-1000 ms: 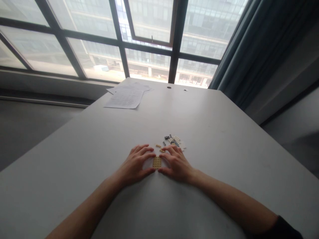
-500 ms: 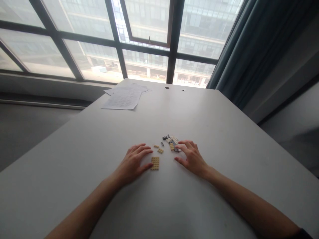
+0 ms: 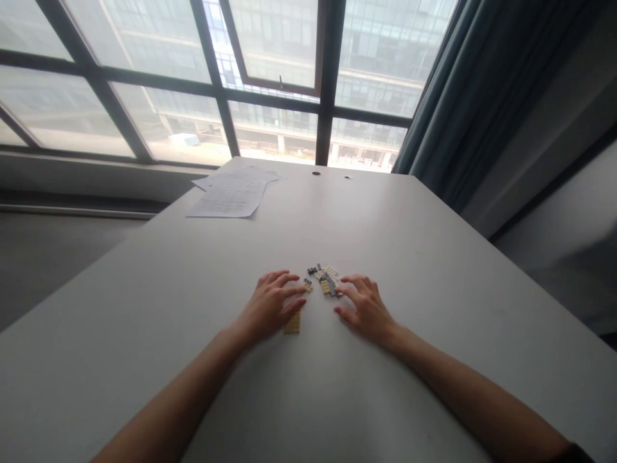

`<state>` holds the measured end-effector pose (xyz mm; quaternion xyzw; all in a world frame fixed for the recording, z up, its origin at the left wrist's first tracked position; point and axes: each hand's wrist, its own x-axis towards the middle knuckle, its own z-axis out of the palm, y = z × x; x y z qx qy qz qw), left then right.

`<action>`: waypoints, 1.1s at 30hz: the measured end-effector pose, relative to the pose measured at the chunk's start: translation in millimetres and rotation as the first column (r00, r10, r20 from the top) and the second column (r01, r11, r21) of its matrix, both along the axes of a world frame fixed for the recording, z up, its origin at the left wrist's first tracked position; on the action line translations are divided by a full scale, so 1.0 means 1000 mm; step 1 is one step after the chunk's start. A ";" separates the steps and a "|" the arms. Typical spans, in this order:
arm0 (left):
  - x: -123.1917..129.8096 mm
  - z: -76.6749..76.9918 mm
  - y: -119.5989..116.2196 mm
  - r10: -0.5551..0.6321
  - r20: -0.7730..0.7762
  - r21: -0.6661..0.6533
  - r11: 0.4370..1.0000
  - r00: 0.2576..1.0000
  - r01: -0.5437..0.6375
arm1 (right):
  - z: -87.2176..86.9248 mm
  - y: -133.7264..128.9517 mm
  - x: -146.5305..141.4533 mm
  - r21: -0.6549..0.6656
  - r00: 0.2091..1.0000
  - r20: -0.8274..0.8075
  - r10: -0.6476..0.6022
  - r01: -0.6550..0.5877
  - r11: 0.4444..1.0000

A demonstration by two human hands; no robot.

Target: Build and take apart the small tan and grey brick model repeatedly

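Observation:
My left hand (image 3: 270, 303) reaches over small tan toy bricks, its fingers apart and its thumb above a larger tan studded plate (image 3: 292, 323). The hand covers the plate's upper part. By its fingertips lie a small tan brick (image 3: 308, 289) and a small grey brick (image 3: 307, 281). On the other side, my right hand (image 3: 365, 305) is open, with fingertips at the edge of a loose pile of white, tan and grey bricks (image 3: 330, 283). Whether those fingertips touch the pile I cannot tell.
Printed sheets of paper (image 3: 231, 193) lie at the far left of the white table (image 3: 366, 225). Two round cable holes sit near its back edge. Beyond stand a large framed window and a dark curtain (image 3: 443, 96) at right.
My left hand has moved right and slightly forward, now covering part of the tan plate and the small tan bricks. My right hand keeps its place by the pile. The view has shifted slightly.

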<state>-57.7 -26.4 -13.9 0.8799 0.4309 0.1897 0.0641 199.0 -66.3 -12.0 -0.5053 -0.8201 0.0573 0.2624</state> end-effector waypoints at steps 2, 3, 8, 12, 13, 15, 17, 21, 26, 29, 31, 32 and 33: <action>0.001 -0.001 0.003 0.013 0.010 0.013 1.000 1.000 -0.014 | 0.000 0.004 -0.002 -0.013 1.000 -0.006 -0.006 0.006 1.000; 0.000 0.000 0.004 0.020 0.018 0.019 1.000 1.000 -0.020 | 0.001 0.006 -0.003 -0.022 1.000 -0.009 -0.010 0.010 1.000; -0.018 0.006 -0.001 0.019 0.031 0.022 1.000 0.999 -0.019 | 0.002 0.021 -0.015 -0.057 1.000 -0.014 -0.024 0.023 0.998; -0.028 0.006 -0.017 -0.048 -0.007 0.017 0.999 0.999 0.048 | 0.000 0.026 -0.021 -0.054 1.000 -0.027 -0.005 0.004 0.999; -0.028 0.005 -0.021 -0.071 -0.019 0.014 0.997 0.997 0.071 | 0.000 0.025 -0.021 -0.051 0.999 -0.035 -0.011 0.009 0.999; -0.028 0.003 -0.026 -0.102 -0.039 0.002 0.995 0.994 0.103 | 0.000 0.022 -0.020 -0.037 0.998 -0.053 -0.024 0.022 0.999; -0.029 0.001 -0.028 -0.105 -0.045 -0.010 0.994 0.993 0.105 | 0.002 0.016 -0.020 -0.007 0.998 -0.063 -0.019 0.019 1.000; -0.035 0.000 -0.025 -0.102 -0.028 -0.033 0.994 0.994 0.101 | 0.002 -0.003 -0.027 0.060 0.994 -0.017 0.111 -0.110 0.992; -0.039 -0.001 -0.024 -0.101 -0.024 -0.050 0.994 0.995 0.099 | -0.002 -0.017 -0.044 0.068 0.943 0.057 0.327 -0.331 0.941; -0.039 -0.002 -0.024 -0.099 -0.011 -0.044 0.994 0.995 0.098 | -0.002 -0.019 -0.051 0.051 0.919 0.066 0.388 -0.391 0.919; -0.039 -0.003 -0.024 -0.099 -0.010 -0.046 0.994 0.995 0.098 | -0.001 -0.018 -0.054 0.041 0.912 0.068 0.405 -0.408 0.912; -0.039 -0.003 -0.023 -0.097 -0.013 -0.049 0.994 0.995 0.096 | -0.001 -0.018 -0.055 0.039 0.911 0.068 0.407 -0.410 0.911; -0.039 -0.003 -0.023 -0.096 -0.015 -0.052 0.994 0.995 0.095 | -0.001 -0.018 -0.056 0.038 0.912 0.068 0.404 -0.407 0.913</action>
